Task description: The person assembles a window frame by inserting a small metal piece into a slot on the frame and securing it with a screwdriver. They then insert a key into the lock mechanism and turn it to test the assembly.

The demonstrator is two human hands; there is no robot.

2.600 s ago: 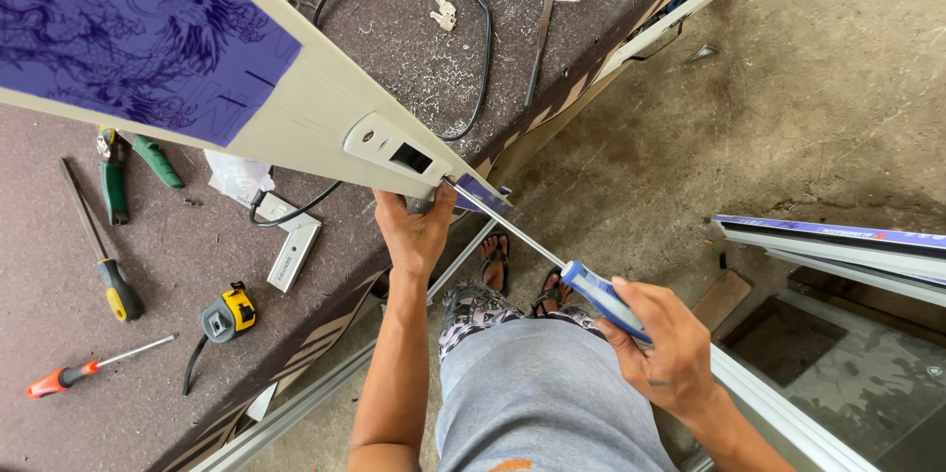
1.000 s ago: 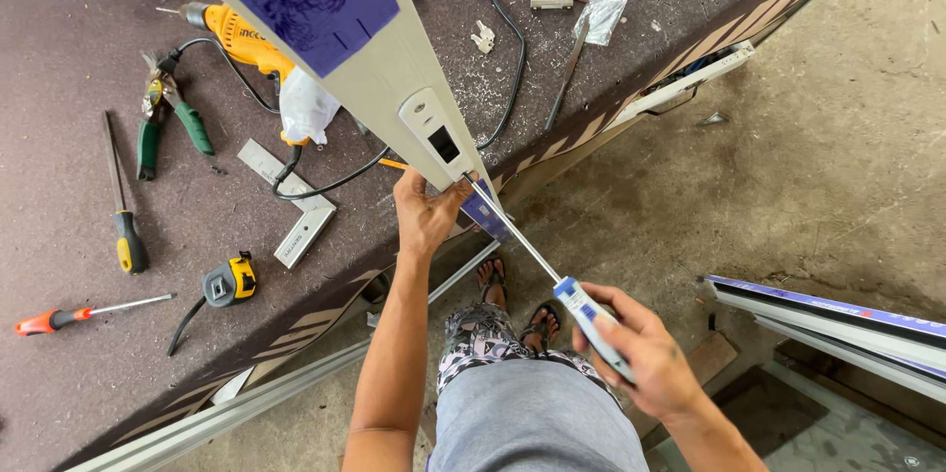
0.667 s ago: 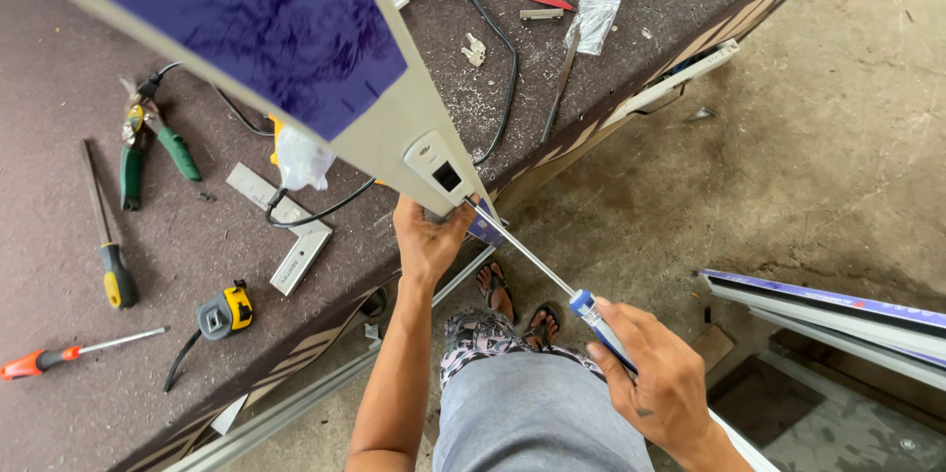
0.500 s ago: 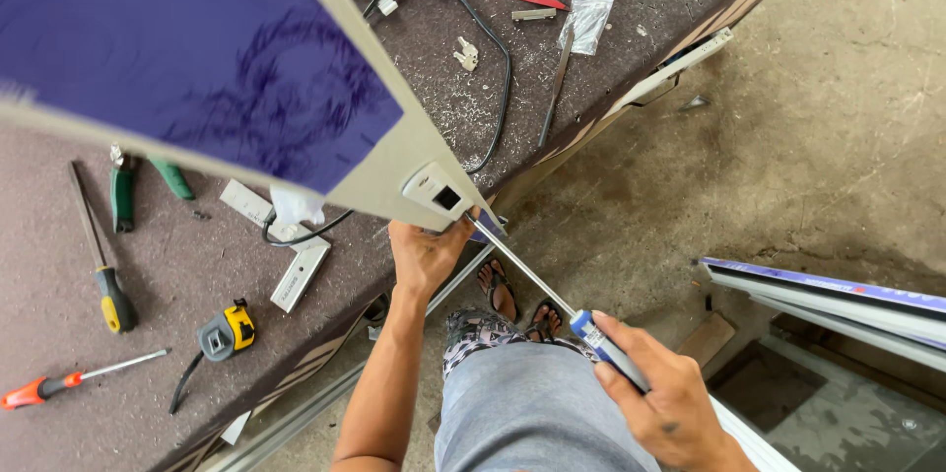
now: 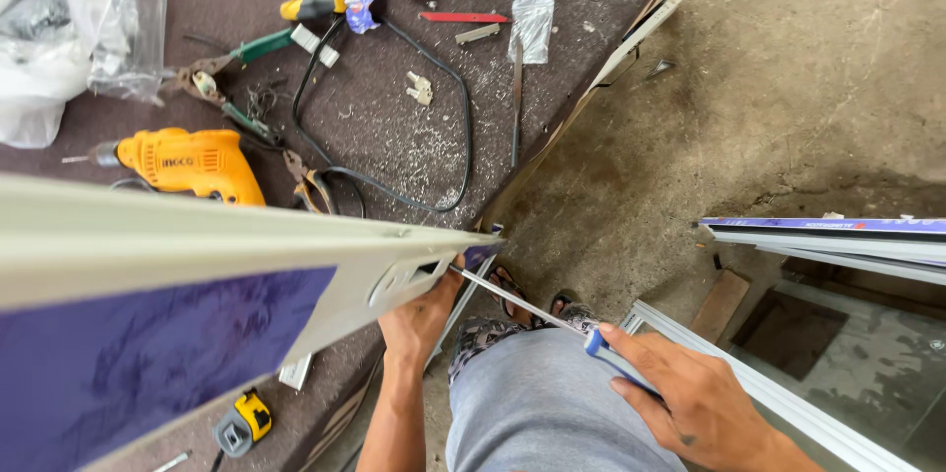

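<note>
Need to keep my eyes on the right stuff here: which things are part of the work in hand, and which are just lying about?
In hand:
- beige frame profile with purple film, steadied by the left hand
- blue-handled screwdriver in the right hand, tip at the profile's latch plate

Lying about:
- yellow drill
- green-handled pliers
- black cable
- tape measure
- plastic bags

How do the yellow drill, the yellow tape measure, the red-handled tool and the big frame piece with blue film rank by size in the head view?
1. Frame piece with blue film, though nearness to the camera inflates it.
2. Yellow drill.
3 and 4. Red-handled tool and yellow tape measure: look alike in size, so unranked.
</note>
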